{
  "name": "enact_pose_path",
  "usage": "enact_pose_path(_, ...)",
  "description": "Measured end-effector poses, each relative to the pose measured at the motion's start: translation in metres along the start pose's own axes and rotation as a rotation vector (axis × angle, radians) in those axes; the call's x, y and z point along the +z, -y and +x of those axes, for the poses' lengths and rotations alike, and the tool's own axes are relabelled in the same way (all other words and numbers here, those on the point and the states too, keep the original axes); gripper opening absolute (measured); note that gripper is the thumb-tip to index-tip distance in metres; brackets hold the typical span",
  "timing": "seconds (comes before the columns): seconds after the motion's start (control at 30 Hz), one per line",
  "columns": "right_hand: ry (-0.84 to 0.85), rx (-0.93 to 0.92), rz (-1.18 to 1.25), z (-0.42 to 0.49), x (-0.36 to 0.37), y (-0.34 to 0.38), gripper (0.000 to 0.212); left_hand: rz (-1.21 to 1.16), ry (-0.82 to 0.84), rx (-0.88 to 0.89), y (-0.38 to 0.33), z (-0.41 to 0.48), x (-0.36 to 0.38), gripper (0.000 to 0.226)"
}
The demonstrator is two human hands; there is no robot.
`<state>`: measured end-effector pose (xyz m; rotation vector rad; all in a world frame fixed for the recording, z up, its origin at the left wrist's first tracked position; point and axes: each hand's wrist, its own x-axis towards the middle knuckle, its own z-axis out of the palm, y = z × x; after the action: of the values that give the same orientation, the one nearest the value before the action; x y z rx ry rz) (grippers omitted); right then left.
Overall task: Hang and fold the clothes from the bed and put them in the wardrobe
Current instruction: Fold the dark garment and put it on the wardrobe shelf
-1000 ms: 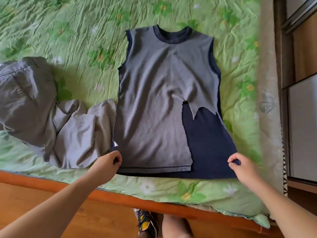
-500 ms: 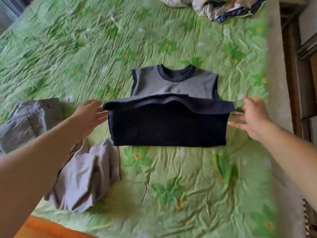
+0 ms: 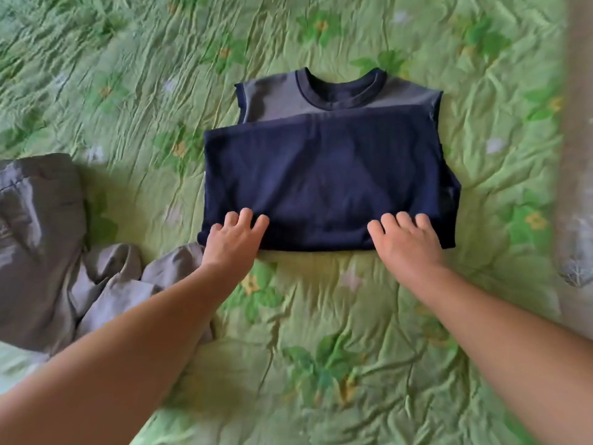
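A sleeveless top [image 3: 330,165], grey in front with a navy back and collar, lies folded in half on the green bed cover [image 3: 321,364]. Its navy lower half is turned up over the grey chest, leaving the collar and shoulders showing. My left hand [image 3: 236,240] rests flat on the near left part of the fold, fingers spread. My right hand [image 3: 406,240] presses the near right part the same way. Grey trousers [image 3: 48,252] lie crumpled at the left.
The bed cover is wrinkled, green with a flower print. A pale strip of the bed's edge [image 3: 577,155] runs down the right side. The trousers' leg reaches close to the top's near left corner.
The top's lower half, carried up by both hands, now lies flat over the chest. Both hands let go of the hem and came back to press on the near fold.
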<state>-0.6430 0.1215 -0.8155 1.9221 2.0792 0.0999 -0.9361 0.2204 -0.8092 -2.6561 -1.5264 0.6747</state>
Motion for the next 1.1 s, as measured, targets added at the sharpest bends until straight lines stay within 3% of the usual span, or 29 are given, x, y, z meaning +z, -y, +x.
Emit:
enact_pose_path(0.2,0.32,0.002,0.193,0.008,-0.015,-0.015,0.022,-0.086,0.122,0.1,0.007,-0.002,-0.008,0.041)
enact_pose_path(0.47,0.991,-0.081,0.428,-0.109,-0.034,0.016,0.034,-0.127,0.681,0.35,-0.022,-0.103,-0.006,0.048)
enact_pose_path(0.53,1.086,-0.05,0.442,-0.102,-0.043,0.016,0.033,-0.107,0.721,0.351,-0.027,-0.102,-0.011,0.049)
enact_pose_path(0.6,1.031,-0.026,0.462,-0.077,-0.051,0.011,0.034,-0.171,0.601,0.313,-0.026,-0.082,-0.021,0.041)
enact_pose_path(0.7,0.569,0.02,0.516,-0.026,-0.058,0.003,0.015,-0.22,0.156,0.276,-0.015,-0.033,-0.031,0.036)
enact_pose_path(0.73,0.413,0.043,0.507,-0.009,-0.058,0.001,0.015,-0.235,0.053,0.233,-0.012,-0.017,-0.032,0.045)
enact_pose_path(0.8,0.249,0.058,0.442,0.023,-0.055,-0.003,0.039,-0.301,0.022,0.143,-0.006,0.011,-0.035,0.066)
enact_pose_path(0.87,0.308,0.021,0.406,0.048,-0.053,-0.006,0.059,-0.299,0.104,0.114,-0.003,0.032,-0.037,0.077)
enact_pose_path(0.93,0.396,0.028,0.436,0.062,-0.05,-0.005,0.063,-0.244,0.156,0.12,-0.001,0.046,-0.038,0.075)
enact_pose_path(1.1,0.445,-0.024,0.463,0.07,-0.047,-0.001,0.033,-0.358,0.268,0.21,0.003,0.061,-0.044,0.037)
